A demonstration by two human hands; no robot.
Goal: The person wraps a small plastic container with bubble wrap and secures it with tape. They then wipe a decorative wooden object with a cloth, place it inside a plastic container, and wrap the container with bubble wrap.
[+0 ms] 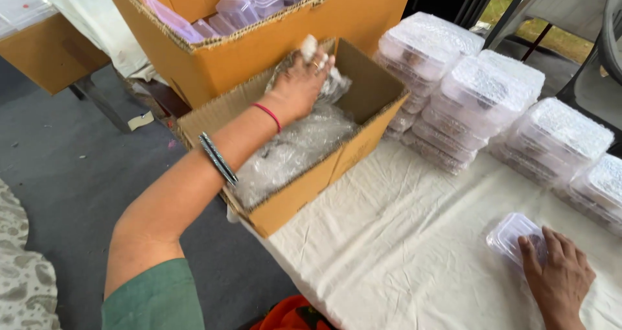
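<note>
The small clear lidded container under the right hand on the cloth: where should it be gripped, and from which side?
Likely by its two long side walls, coming from above. The container lies flat on the white cloth, lid up, with open cloth around it. The right hand already rests on its near end, so the fingers could straddle the rim. The lid looks thin, so gripping the walls seems safer than pressing the top.

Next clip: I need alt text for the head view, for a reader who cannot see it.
The left hand reaches into an open cardboard box of clear plastic bags, while the right hand rests on a small clear container on a white tablecloth. Stacks of lidded containers stand behind, and a larger box holds more.
</note>
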